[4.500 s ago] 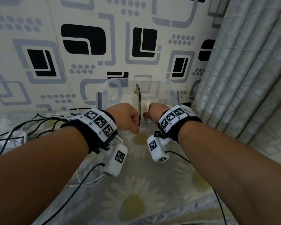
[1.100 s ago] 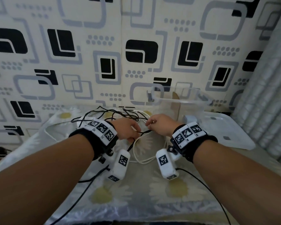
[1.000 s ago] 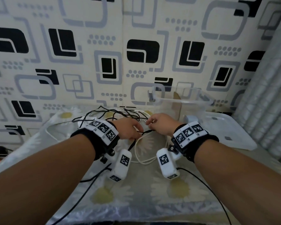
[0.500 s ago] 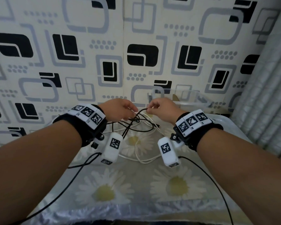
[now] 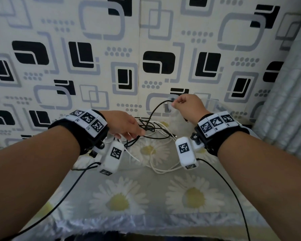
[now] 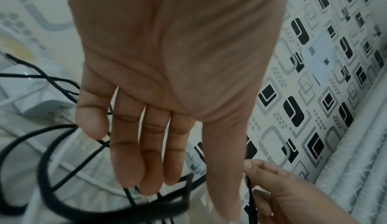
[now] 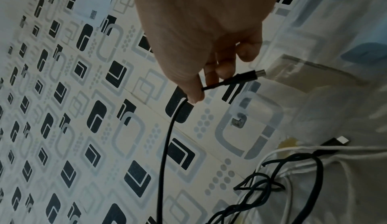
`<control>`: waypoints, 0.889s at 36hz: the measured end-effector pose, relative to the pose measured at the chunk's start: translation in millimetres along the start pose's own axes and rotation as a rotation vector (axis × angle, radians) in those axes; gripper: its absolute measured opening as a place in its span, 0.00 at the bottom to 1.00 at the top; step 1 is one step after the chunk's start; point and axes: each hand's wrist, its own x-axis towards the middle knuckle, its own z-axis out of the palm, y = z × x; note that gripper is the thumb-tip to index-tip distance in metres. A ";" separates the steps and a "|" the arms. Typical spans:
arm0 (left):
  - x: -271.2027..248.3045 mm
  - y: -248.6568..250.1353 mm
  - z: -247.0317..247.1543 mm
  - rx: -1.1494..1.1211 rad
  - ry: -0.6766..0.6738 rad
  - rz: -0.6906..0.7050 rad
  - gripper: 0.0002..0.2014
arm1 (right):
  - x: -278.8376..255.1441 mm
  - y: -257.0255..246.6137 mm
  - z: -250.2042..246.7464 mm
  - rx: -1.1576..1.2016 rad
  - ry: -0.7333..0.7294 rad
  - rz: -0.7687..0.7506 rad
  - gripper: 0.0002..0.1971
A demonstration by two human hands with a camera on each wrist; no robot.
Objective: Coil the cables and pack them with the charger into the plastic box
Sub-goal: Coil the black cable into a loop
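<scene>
Black cable (image 5: 152,115) rises in an arc from the tangle at the middle of the head view up to the right hand (image 5: 188,106), which pinches it just behind its plug between thumb and forefinger, the other fingers curled; the right wrist view shows the plug (image 7: 243,78) sticking out past the fingertips. The left hand (image 5: 123,125) is released, fingers straight and spread, reaching down over the tangle; in the left wrist view its fingertips (image 6: 146,184) lie against black loops, but whether they press on them is hard to tell. Two hands are in view. At least one black cable and one white cable (image 5: 163,169) lie on the daisy-print cloth (image 5: 122,202); the loops cross too much to count the cables for certain. A second plug with a silver tip (image 7: 339,141) lies at the right edge of the right wrist view. One clear plastic box (image 5: 214,105) stands against the patterned wall (image 5: 94,75) behind the right hand, mostly hidden by it. A white block (image 6: 39,101) at the left of the left wrist view may be the charger, half covered by cable. One grey curtain (image 5: 288,101) fills the right edge.
</scene>
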 end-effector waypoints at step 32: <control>-8.6 -5.6 -50.5 -0.932 0.655 0.273 0.12 | 11.0 -5.2 -16.7 0.440 0.274 0.341 0.05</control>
